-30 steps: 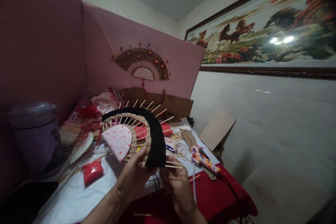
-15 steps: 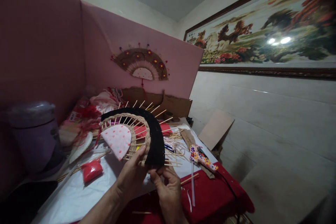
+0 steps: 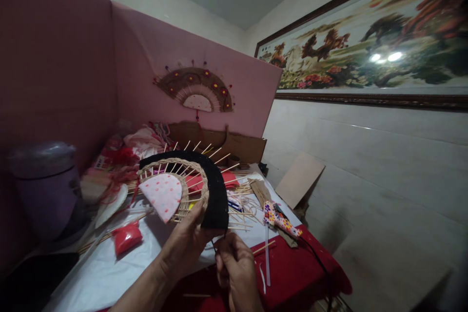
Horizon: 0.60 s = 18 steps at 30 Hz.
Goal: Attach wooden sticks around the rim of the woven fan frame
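A half-round woven fan with a black outer band, thin wooden sticks and a white, red-dotted centre piece is held up over the table. My left hand grips its lower right end, thumb on the woven part. Just below the black band's end, my right hand has its fingers pinched on a thin black cord that runs up toward the fan. Parts of the cord are hidden by the fingers.
A flower-patterned glue gun lies on the right of the table, its cable trailing off the red cloth. On the left are a red packet and a lilac container. A finished-looking fan hangs on the pink board.
My right hand has moved slightly down and away from the fan's end, and a dark cord now shows between them. My left hand keeps its grip.
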Each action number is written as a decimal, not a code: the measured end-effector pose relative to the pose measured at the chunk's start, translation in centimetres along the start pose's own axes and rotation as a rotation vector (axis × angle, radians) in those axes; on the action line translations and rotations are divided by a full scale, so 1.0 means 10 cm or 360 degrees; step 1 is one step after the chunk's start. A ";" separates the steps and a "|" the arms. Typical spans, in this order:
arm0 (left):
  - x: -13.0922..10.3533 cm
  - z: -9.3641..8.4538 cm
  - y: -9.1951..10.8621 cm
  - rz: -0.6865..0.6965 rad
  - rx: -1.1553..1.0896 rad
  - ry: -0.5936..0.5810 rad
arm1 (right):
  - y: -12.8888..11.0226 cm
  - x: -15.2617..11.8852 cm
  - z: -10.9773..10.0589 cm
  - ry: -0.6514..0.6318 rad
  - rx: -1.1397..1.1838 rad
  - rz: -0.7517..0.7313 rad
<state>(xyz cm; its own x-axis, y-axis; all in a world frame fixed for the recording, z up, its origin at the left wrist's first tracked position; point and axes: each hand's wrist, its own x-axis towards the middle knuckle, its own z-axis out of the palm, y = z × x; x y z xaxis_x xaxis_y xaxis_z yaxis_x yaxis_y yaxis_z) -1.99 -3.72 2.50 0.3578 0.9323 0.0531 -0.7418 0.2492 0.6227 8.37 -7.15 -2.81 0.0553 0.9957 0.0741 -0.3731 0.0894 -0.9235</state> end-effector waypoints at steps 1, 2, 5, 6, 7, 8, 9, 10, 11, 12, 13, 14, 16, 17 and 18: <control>-0.01 0.00 0.00 0.0005 0.0007 -0.0037 | -0.02 0.00 -0.01 0.0005 -0.0025 -0.0005; -0.02 0.01 0.00 0.0006 0.0009 -0.0068 | -0.04 0.00 -0.02 0.0008 -0.0051 -0.0006; -0.03 0.00 0.00 -0.0081 -0.0001 -0.0073 | -0.09 0.00 -0.06 0.0027 -0.0126 -0.0010; -0.03 -0.01 0.00 -0.0109 0.0002 -0.0048 | -0.10 0.00 -0.07 0.0035 -0.0140 -0.0018; -0.02 -0.02 0.00 -0.0120 0.0006 -0.0026 | -0.11 0.00 -0.09 0.0044 -0.0140 -0.0032; -0.02 -0.02 0.00 -0.0122 0.0010 -0.0014 | -0.11 0.01 -0.11 0.0056 -0.0124 -0.0045; -0.01 -0.03 0.00 -0.0119 0.0013 -0.0013 | -0.12 0.02 -0.13 0.0071 -0.0104 -0.0059; -0.01 -0.04 0.00 -0.0109 0.0013 -0.0022 | -0.13 0.03 -0.15 0.0088 -0.0088 -0.0077; 0.00 -0.05 0.00 -0.0093 0.0013 -0.0037 | -0.14 0.04 -0.17 0.0105 -0.0078 -0.0101; 0.00 -0.05 -0.01 -0.0080 0.0014 -0.0054 | -0.15 0.05 -0.18 0.0112 -0.0076 -0.0133; 0.01 -0.05 -0.01 -0.0071 0.0016 -0.0069 | -0.16 0.06 -0.19 0.0111 -0.0082 -0.0173; 0.01 -0.05 -0.01 -0.0065 0.0018 -0.0084 | -0.17 0.08 -0.20 0.0102 -0.0088 -0.0214; 0.00 -0.05 -0.02 -0.0061 0.0019 -0.0115 | -0.19 0.10 -0.20 0.0072 -0.0082 -0.0274; 0.00 -0.04 -0.02 -0.0069 0.0020 -0.0127 | -0.20 0.11 -0.20 0.0055 -0.0077 -0.0281; 0.00 -0.04 -0.02 -0.0081 0.0022 -0.0133 | -0.20 0.11 -0.20 0.0040 -0.0075 -0.0273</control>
<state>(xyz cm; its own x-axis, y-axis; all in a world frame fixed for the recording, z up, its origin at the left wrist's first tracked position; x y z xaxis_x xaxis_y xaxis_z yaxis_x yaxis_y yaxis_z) -2.10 -3.61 2.06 0.4416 0.8931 0.0856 -0.7135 0.2917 0.6371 11.03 -6.24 -1.63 0.1376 0.9650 0.2233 -0.3124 0.2562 -0.9148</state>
